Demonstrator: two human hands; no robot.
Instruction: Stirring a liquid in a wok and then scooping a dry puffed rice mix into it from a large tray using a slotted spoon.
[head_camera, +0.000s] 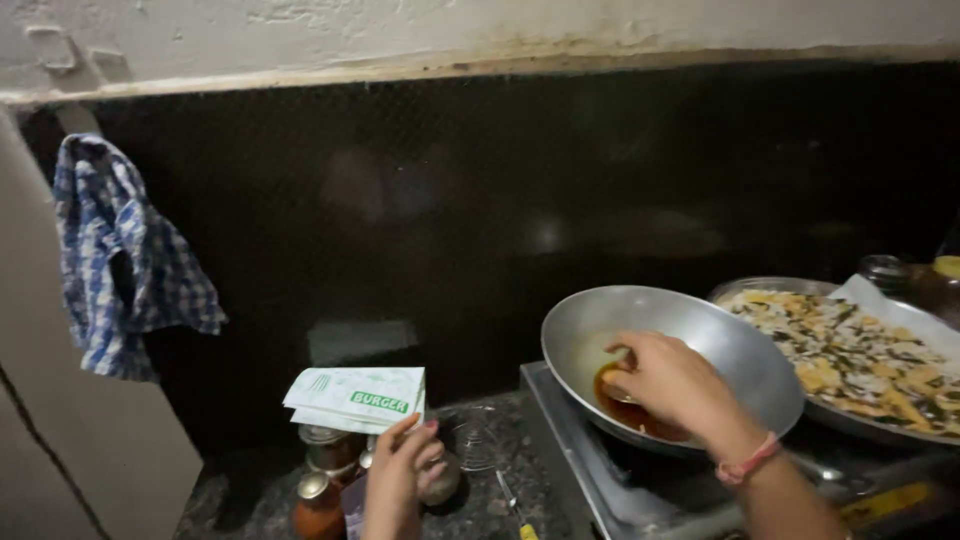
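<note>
Cloth (120, 260) in blue and white check hangs on the pale wall at far left, well apart from the stove (640, 480) that anchors the scene. Left of the stove, over a dark speckled counter (480, 505), the person's left hand (400, 480) pinches a stack of white paper wrappers (358, 397) with green print, thumb and fingers closed on the stack's lower right corner. Several small jars (325, 470) with metal lids stand on the counter just below the wrappers and beside that hand, and a clear glass (470, 435) sits between the jars and the stove's left edge. On the stove rests a round metal pan (690, 345), tilted slightly toward the camera, with a pool of dark reddish oil (625, 410) at its bottom. The right hand (675, 385), a pink band on its wrist, reaches down into the pan over the oil with fingers bunched together; whether they grip anything cannot be told. Right of the stove's pan, touching its rim, lies a wide metal tray (760, 288) heaped with pale, yellow and green food (850, 350), part of it lined with white paper. Dark jars (890, 275) stand behind the tray against the black backsplash.
</note>
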